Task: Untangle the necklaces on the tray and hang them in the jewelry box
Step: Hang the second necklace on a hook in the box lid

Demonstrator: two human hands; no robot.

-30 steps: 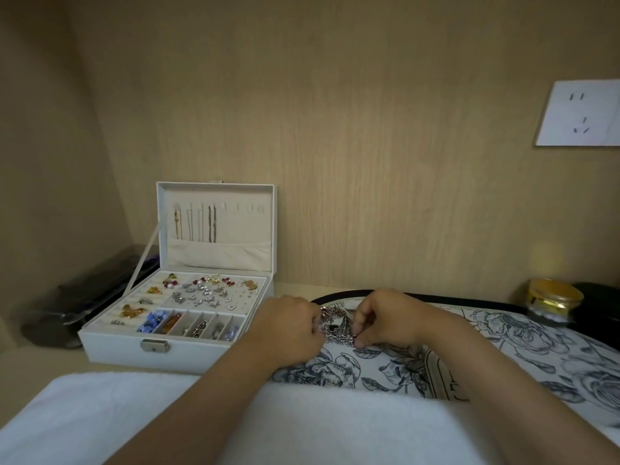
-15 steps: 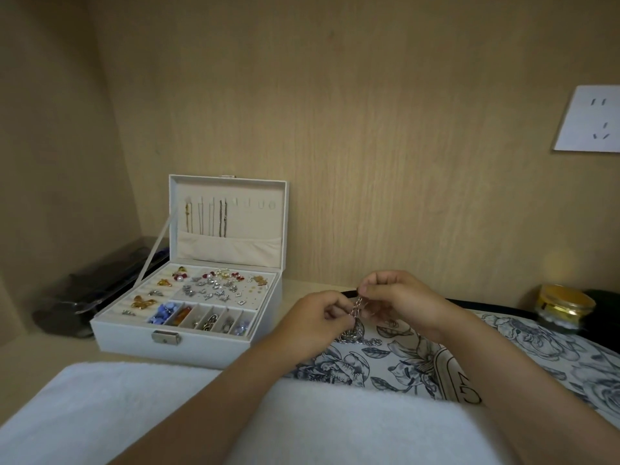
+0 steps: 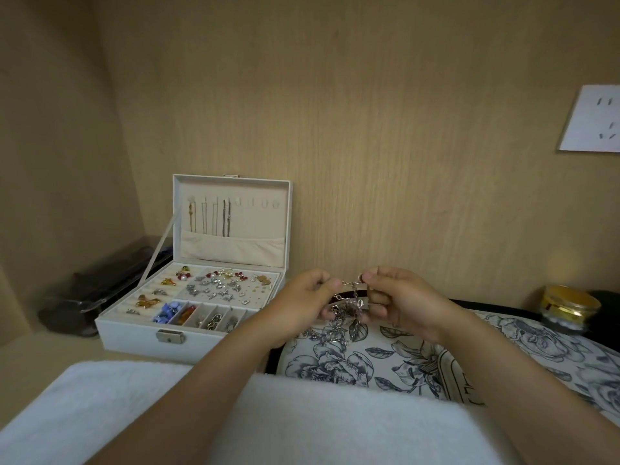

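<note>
Necklaces (image 3: 342,313): tangled silver chains, clasp uppermost.

jewelry box (image 3: 198,297) left of tray (image 3: 503,360) | jar (image 3: 570,305) behind tray

The necklaces (image 3: 345,308) are glossy metal chain. The jewelry box (image 3: 134,333) has a matt white shell and cream cloth lining. The wall (image 3: 369,129) is matt wood grain. The towel (image 3: 302,424) is soft-piled white cloth.

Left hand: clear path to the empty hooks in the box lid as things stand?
Probably yes: the lid stands open and nothing lies between it and the left hand. But its fingers pinch the tangled necklaces, which the right hand also holds.
</note>
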